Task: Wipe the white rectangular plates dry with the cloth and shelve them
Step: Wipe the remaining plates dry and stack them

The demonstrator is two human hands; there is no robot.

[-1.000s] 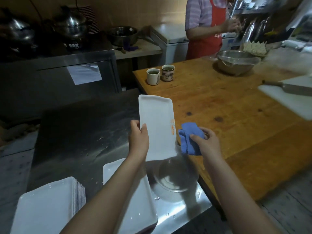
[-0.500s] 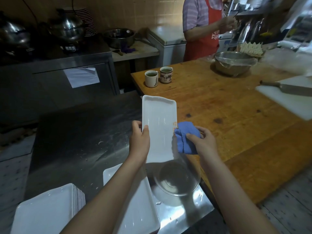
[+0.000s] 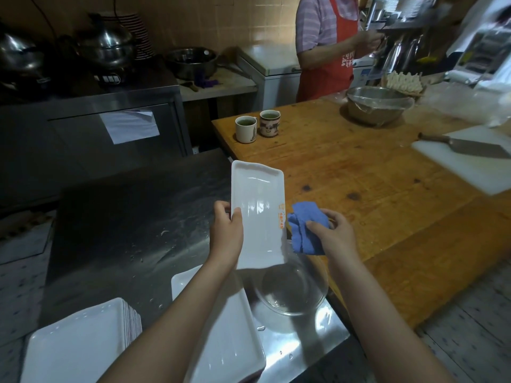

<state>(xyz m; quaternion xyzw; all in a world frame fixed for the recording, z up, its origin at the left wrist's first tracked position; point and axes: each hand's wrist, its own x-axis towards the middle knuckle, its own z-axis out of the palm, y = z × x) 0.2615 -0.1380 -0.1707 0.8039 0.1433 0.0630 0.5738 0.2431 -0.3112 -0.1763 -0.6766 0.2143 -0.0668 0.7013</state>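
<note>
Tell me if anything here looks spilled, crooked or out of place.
Nothing serious. Water drops are scattered on the steel counter around the glass bowl and the stacked plates. The plate in the left hand looks wet, with the cloth in the right hand beside its edge. Nothing looks broken or tipped.

glossy white plate (image 3: 258,214), soft blue cloth (image 3: 302,233), worn wooden table (image 3: 373,189), steel counter (image 3: 124,230).
</note>
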